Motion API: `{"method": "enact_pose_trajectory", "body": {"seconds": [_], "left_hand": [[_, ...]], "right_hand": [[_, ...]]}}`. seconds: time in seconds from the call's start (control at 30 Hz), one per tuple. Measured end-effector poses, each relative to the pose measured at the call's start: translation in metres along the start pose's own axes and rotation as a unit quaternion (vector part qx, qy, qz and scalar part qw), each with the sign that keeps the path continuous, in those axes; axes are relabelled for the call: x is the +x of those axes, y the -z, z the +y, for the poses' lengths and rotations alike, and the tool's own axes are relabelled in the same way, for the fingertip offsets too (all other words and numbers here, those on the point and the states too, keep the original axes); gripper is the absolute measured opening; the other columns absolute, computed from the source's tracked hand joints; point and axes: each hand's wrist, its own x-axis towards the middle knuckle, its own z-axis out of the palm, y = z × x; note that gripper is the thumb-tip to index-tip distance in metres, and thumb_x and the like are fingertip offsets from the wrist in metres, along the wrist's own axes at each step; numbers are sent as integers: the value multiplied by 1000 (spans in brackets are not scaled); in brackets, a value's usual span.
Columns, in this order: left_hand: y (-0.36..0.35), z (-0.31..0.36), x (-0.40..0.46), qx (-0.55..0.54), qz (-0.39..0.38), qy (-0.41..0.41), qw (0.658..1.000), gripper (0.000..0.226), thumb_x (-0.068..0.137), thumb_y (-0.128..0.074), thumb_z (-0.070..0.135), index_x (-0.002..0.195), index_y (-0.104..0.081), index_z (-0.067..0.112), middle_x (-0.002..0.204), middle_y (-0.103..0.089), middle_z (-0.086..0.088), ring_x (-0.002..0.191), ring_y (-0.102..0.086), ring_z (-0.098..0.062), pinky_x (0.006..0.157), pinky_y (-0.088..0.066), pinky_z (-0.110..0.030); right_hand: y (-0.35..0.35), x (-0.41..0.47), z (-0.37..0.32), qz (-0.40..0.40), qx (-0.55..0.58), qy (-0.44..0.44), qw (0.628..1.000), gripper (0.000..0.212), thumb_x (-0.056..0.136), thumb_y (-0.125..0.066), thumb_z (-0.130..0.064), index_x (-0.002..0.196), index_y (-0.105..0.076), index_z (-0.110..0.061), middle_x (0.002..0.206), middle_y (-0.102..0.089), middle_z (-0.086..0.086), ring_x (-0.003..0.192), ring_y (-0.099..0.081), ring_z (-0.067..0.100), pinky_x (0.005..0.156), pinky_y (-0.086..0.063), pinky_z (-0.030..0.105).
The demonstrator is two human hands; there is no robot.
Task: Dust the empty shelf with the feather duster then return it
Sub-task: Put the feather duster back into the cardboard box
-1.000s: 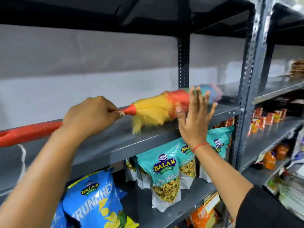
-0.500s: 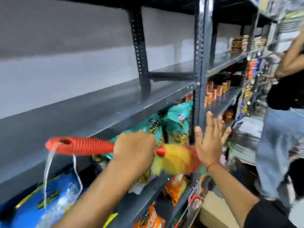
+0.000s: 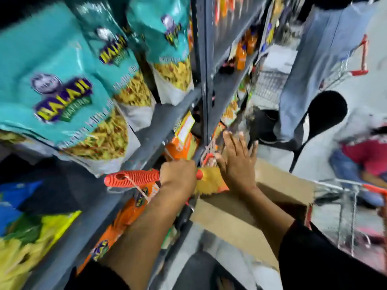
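Note:
My left hand (image 3: 178,174) is closed around the orange ribbed handle of the feather duster (image 3: 136,178), held level beside a low grey shelf edge (image 3: 159,130). The duster's yellow and orange feathers (image 3: 210,182) stick out to the right of that hand. My right hand (image 3: 236,162) lies flat with fingers spread against the feathers, above an open cardboard box (image 3: 278,185). The empty upper shelf is out of view. The picture is blurred by motion.
Teal snack bags (image 3: 62,88) fill the shelf at upper left; orange packets (image 3: 182,145) sit below. A person in jeans (image 3: 314,65) stands at right by a wire trolley (image 3: 354,57). Another person in red (image 3: 368,151) crouches at far right. A black chair (image 3: 322,114) stands between.
The duster has come off the empty shelf and dropped to the lower shelves. My view has swung downward. Both hands moved down with it, the right one staying flat against the feathers.

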Motion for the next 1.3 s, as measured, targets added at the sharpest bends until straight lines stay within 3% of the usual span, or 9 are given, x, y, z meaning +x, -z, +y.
{"method": "enact_pose_trajectory", "body": {"seconds": [0.13,0.3,0.47,0.6,0.73,0.87,1.13,1.3], "left_hand": [[-28,7,23,-37,-25,6,999,29,89,-54,22,114,-60,9,120,-62,-13,107,-60,-34,82,-48,-36],[-34,-13,26,-13,-30,14,999,27,80,-66,30,102,-65,14,107,-67,-10,97,-65,-31,65,-37,-30],[-23,-32,13,55,-23,13,998,27,85,-60,30,108,-63,16,113,-64,-8,103,-63,-29,78,-47,-33],[-38,-18,33,83,-71,-1,994,29,88,-54,22,115,-60,13,119,-62,-9,107,-60,-27,77,-44,-30],[-72,8,66,41,-108,1,993,31,89,-49,11,120,-57,12,125,-59,-9,112,-57,-29,77,-41,-30],[-120,36,94,14,-140,-6,990,33,92,-45,8,124,-53,9,130,-55,-11,116,-54,-31,89,-45,-36],[-196,58,132,55,-167,-37,984,37,92,-43,6,128,-52,12,133,-54,-9,119,-54,-28,92,-43,-37],[-221,54,148,103,-187,-14,977,37,89,-49,7,125,-53,15,129,-57,-5,115,-55,-28,94,-39,-40]], "right_hand": [[-39,-18,26,-44,-19,-8,999,54,84,-47,-33,130,-42,-5,130,-53,20,127,-38,41,102,-15,66],[-66,-37,48,-75,-36,-47,995,58,85,-34,-39,132,-40,-5,129,-53,21,126,-38,40,100,-15,68],[-70,-51,44,-79,-21,-67,994,55,85,-53,-31,133,-39,-7,131,-52,20,129,-34,39,103,-8,64],[-76,-53,36,-86,-15,-62,994,55,85,-48,-34,133,-39,-8,132,-51,19,130,-34,37,103,-6,63],[-90,-55,41,-108,-10,-61,992,57,90,-33,-44,137,-32,-12,139,-44,16,136,-23,33,107,1,59],[-110,-60,53,-116,-1,-53,992,55,90,-48,-36,136,-33,-10,139,-44,18,135,-23,34,106,-1,61],[-143,-75,85,-134,-27,-38,990,61,88,-34,-46,137,-32,-8,139,-45,17,134,-26,35,105,-3,60],[-162,-88,103,-152,-43,-57,986,61,88,-40,-42,138,-28,-8,141,-42,16,136,-23,33,106,-2,59]]}}
